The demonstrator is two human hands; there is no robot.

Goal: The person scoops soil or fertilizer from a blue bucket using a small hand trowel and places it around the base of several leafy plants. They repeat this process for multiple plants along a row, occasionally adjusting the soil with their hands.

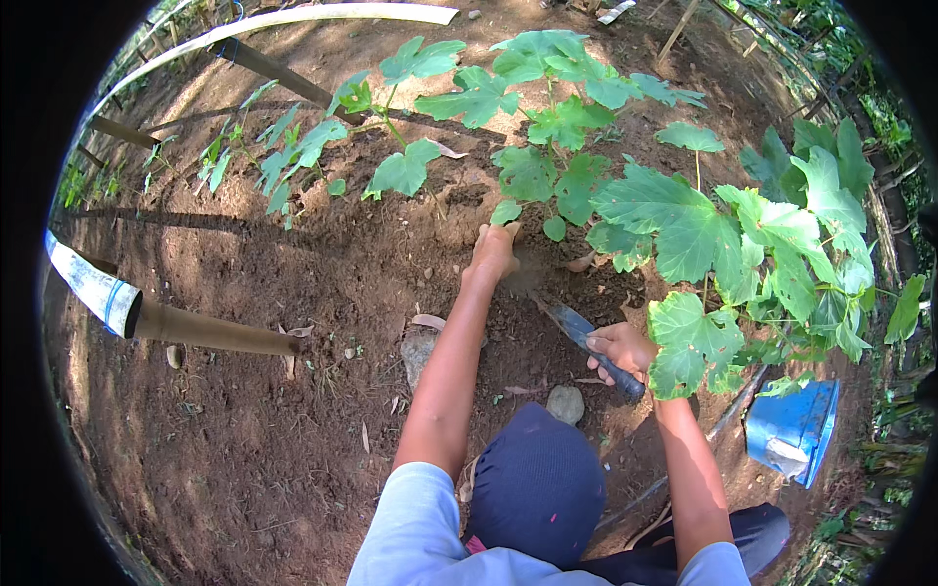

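My right hand (619,350) is closed round the dark handle of a hand trowel (573,322), whose blade tip touches the brown soil. Fine dust or loose earth blurs the spot between the blade and my other hand. My left hand (495,253) rests at the soil just left of that spot, below a leafy okra-like plant (551,165); its fingertips are partly hidden, and I cannot tell whether they hold anything. Larger lobed leaves (674,220) hang over my right wrist. A grey stone (565,405) lies below the trowel.
A blue bucket (795,428) with something pale inside is at the right. Another rock (418,355) sits beside my left forearm. On the left, a bamboo post (212,327) meets a white pipe-like piece (95,282). Smaller plants (399,165) grow along the soil row.
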